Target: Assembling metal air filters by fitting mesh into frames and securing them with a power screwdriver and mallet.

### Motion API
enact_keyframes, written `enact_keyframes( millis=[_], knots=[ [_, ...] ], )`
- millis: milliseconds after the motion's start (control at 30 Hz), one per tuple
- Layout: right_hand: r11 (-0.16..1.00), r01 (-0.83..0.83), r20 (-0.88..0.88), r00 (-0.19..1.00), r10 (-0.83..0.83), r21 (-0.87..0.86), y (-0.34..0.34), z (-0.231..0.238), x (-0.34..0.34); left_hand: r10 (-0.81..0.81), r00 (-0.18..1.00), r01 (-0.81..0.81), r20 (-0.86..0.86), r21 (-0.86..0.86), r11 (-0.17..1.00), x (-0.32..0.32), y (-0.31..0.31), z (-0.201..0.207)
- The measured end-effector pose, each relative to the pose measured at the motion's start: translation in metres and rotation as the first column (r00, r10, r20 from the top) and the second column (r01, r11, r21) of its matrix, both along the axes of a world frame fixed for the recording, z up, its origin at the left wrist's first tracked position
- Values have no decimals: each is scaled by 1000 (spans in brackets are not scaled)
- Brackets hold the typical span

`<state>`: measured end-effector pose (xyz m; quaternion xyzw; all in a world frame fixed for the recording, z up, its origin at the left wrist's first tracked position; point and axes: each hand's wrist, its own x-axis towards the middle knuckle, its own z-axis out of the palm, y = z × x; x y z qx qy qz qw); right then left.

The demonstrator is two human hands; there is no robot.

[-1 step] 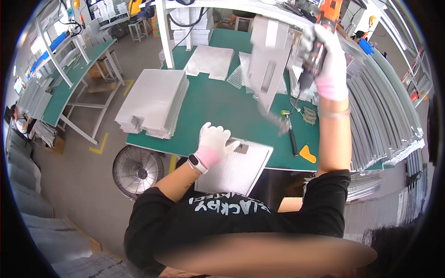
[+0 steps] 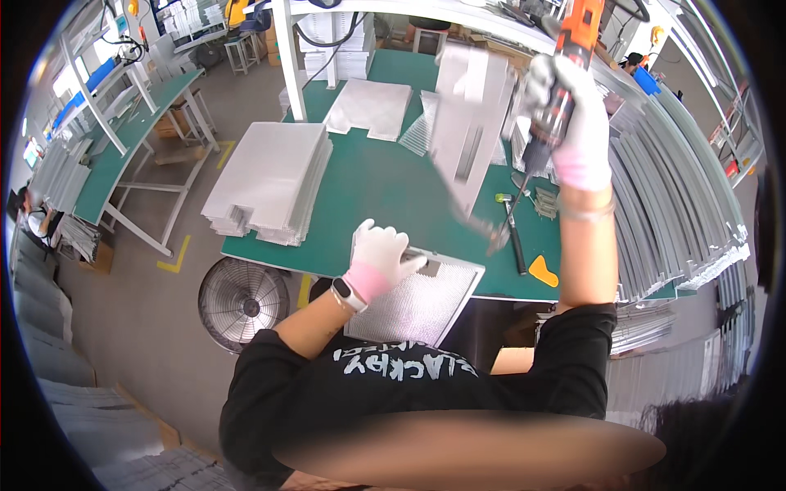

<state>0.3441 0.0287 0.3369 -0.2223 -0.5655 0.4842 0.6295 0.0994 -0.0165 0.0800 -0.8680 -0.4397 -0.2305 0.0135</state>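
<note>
My left hand [image 2: 381, 258] is closed over the far edge of a silvery mesh panel [image 2: 426, 303], with the thumb lying along its face. That panel tilts between my body and the bench's front edge. At the right, my right hand [image 2: 573, 123] grips an orange and black power drill [image 2: 561, 106], raised above the bench with its long bit pointing down. Left of the drill stands a tall pale metal plate [image 2: 483, 123] with a slot, blurred by motion. Whether my right fingers touch it I cannot tell. A small blurred metal piece [image 2: 497, 237] shows below the bit.
On the green bench [image 2: 368, 180] lie a stack of pale sheets [image 2: 266, 176], a notched sheet [image 2: 368, 106], a hammer [image 2: 514, 237], a yellow scraper [image 2: 542, 272] and small metal parts [image 2: 546, 202]. Long stacked panels [image 2: 671, 188] line the right. A fan [image 2: 244, 303] stands on the floor, left.
The drill and my right hand have shifted slightly left and down. The slotted plate has moved a little left and lower. My left hand has hardly moved.
</note>
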Motion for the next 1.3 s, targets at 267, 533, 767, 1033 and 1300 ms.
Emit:
enact_keyframes(
  millis=[267,533,767,1033,1300],
  knots=[
    [1000,29,-110,993,-30,-9,-49,-73,-52,-63,987,51,148,79,996,-4,-67,23],
    [999,-11,-169,985,19,52,-51,-95,-81,-56,960,40,274,61,997,-9,-80,22],
    [994,-99,-178,978,107,54,-53,-96,-74,-169,944,157,282,63,986,-10,-75,21],
    [964,-261,-209,941,266,51,-67,-139,-86,-148,933,171,329,-41,984,-10,-82,19],
    [933,-360,-367,868,334,-2,-70,-158,-76,-140,927,189,347,-112,975,-9,-86,-12]
  ],
)
